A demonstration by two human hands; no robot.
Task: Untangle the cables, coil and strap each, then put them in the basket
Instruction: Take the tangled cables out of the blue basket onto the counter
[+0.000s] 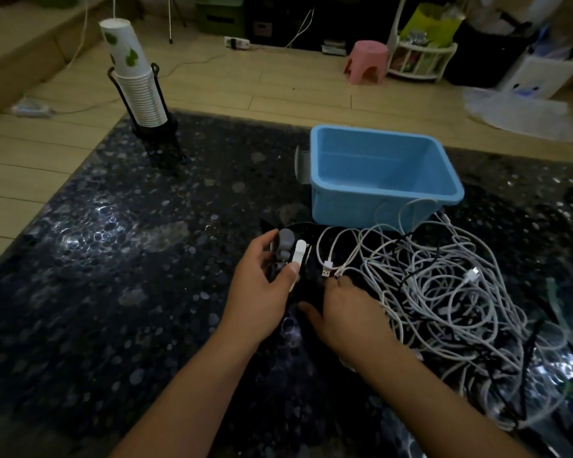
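A big tangle of white and black cables [444, 292] lies on the dark patterned table [146, 259], in front of and to the right of the blue plastic basket [381, 175], which holds nothing visible. My left hand [262, 292] grips a small bunch of straps [293, 256], grey, white and black, between thumb and fingers. My right hand [348, 312] rests on the left edge of the tangle, fingers curled down onto the cables next to two USB plugs [329, 269]. Whether it pinches one cable I cannot tell.
A stack of paper cups in a black wire holder [139, 94] stands at the table's far left corner. Beyond the table are a wooden floor, a pink stool [368, 62], a white rack and boxes. The table's edge runs along the far side and left.
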